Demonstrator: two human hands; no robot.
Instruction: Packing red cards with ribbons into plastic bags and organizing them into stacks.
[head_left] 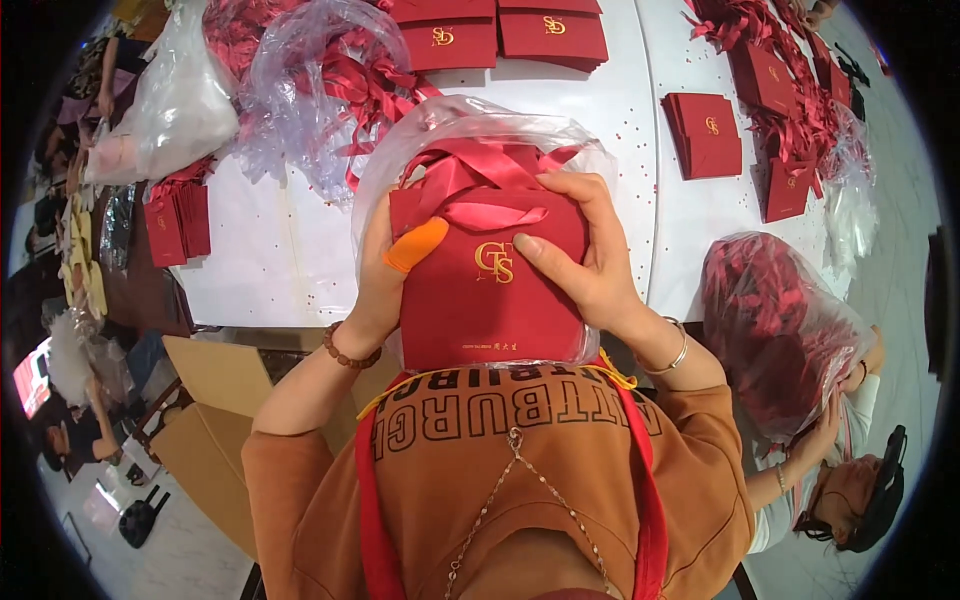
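Right in front of my chest is a stack of red paper gift bags (480, 325), with gold print on the front one. Pink-red ribbon handles (470, 180) lie loosely over its top edge. My left hand (385, 260) grips the stack's left side, an orange finger cot (416, 245) covering its thumb. On the other side my right hand (590, 255) clasps the upper right edge, thumb flat on the front and fingers behind. A clear plastic bag (590, 145) spreads behind the stack and shows along its lower edge; how much of the stack it encloses, I cannot tell.
More red gift bags stand in stacks on the white table (270, 255). Crumpled clear plastic (285, 110) lies at the far left. An opened cardboard box (215, 440) is beside me on the left. On the right, a co-worker (825, 470) holds a filled plastic sack (775, 320).
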